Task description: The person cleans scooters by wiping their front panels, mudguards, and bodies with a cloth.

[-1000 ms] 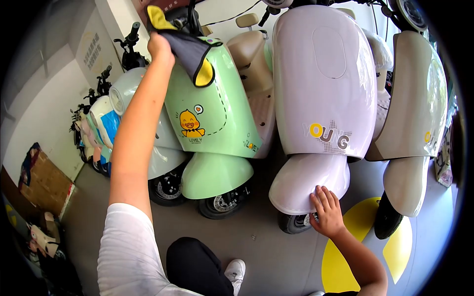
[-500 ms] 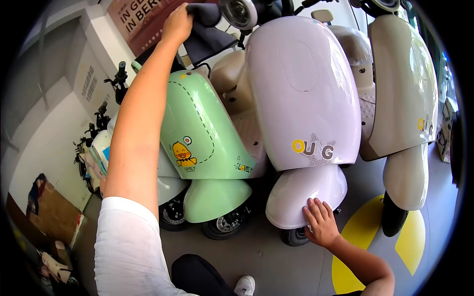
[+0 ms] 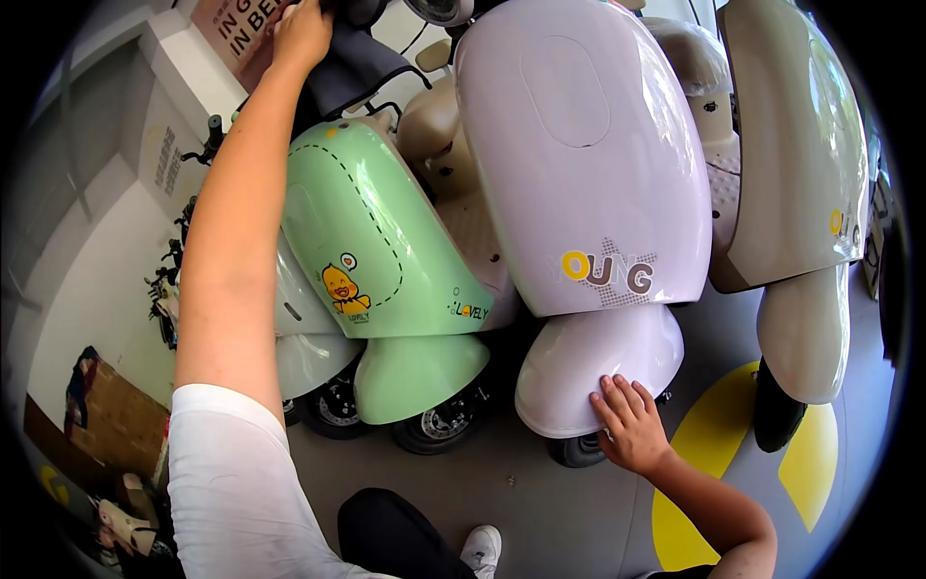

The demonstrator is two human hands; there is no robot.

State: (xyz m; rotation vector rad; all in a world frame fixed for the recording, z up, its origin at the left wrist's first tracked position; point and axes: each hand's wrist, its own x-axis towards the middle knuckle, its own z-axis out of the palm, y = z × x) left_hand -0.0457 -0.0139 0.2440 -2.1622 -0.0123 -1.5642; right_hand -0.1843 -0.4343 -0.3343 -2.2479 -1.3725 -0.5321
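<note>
At the top left my left hand (image 3: 304,37) is closed at the upper edge of a dark grey cloth cover (image 3: 352,72), which hangs at the handlebar above the green scooter (image 3: 371,222). The frame's edge cuts off its fingertips. My right hand (image 3: 629,423) lies on the front mudguard (image 3: 579,357) of the pale lilac scooter (image 3: 598,174), fingers spread flat and the wrist near the tyre (image 3: 576,451). "YOUNG" is printed low on the lilac front panel. The green panel carries a duck cartoon and "LOVELY".
A beige scooter (image 3: 801,145) stands close on the right, over a yellow floor marking (image 3: 709,454). More scooters line the left wall. A brown board (image 3: 121,415) leans there beside piled items. My white shoe (image 3: 481,552) is on the grey floor (image 3: 559,511).
The view has come closer and tilted, so the scooters' tops sit higher. My left hand, still gripping the cover, is further up and left in view. My right hand stays on the mudguard.
</note>
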